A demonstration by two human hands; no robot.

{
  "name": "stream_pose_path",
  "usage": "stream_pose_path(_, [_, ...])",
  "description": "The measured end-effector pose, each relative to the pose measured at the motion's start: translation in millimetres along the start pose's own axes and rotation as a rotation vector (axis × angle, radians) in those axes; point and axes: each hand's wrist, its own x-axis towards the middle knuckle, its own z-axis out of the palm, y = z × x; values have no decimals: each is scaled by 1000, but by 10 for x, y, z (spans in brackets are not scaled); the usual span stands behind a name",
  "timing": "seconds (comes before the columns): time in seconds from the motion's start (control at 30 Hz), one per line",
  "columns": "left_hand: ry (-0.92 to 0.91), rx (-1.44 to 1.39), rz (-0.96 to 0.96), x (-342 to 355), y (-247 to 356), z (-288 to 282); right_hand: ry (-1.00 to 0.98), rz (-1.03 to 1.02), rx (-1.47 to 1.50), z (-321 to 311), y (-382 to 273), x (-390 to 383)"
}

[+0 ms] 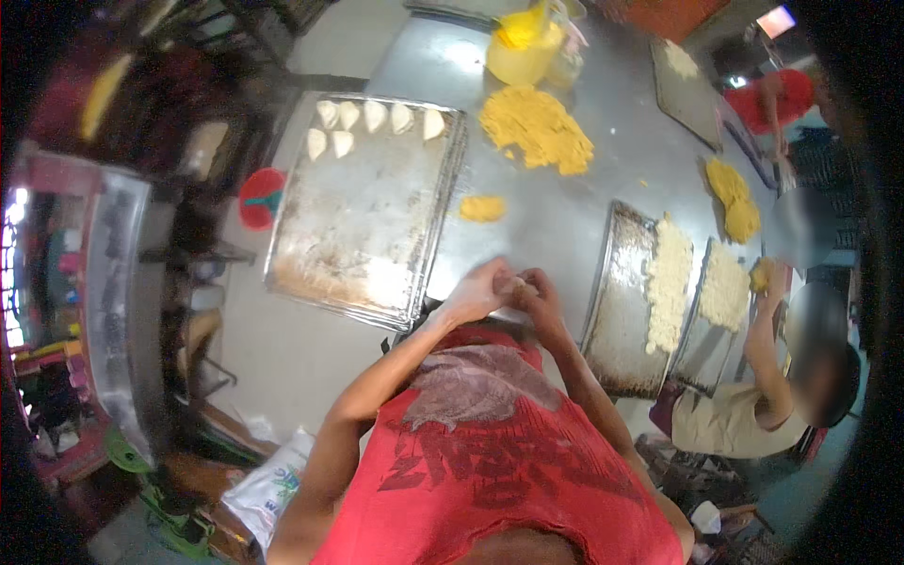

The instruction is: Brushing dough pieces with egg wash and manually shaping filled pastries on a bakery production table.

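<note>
My left hand (478,291) and my right hand (540,303) meet at the near edge of the metal table, close to my red shirt. Both are closed, fingers pressed around a small pale piece of dough (514,283), mostly covered by the fingers. Just beyond them lies a small lump of yellow filling (482,208), and farther back a large crumbly mound of yellow filling (537,130). On the left a big metal baking tray (363,221) carries several pale half-moon pastries (376,117) at its far end.
To the right, two trays (617,292) bear rows of pale dough pieces (665,292). A co-worker's arm (767,348) reaches in there, near another yellow mound (733,200). A yellow tub (521,58) stands at the back. A red stool (262,200) is beside the left tray.
</note>
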Motion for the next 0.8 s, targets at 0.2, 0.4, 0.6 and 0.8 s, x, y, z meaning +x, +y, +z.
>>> stream_pose_path(0.2, [452,-428,95,-680,-432,-969,-153,-131,-158,1237,-856,469])
stream_pose_path(0.4, [961,-465,-158,-1371,-521,-2012,-32,-621,-136,2492,-1667,1426])
stream_pose_path(0.6, [988,-522,-132,-1499,-407,-2145,262,-868,-789,2526,-796,2253])
stream_pose_path(0.8, [759,-639,-111,-992,-258,-1555,-152,-621,-794,1603,-163,1014])
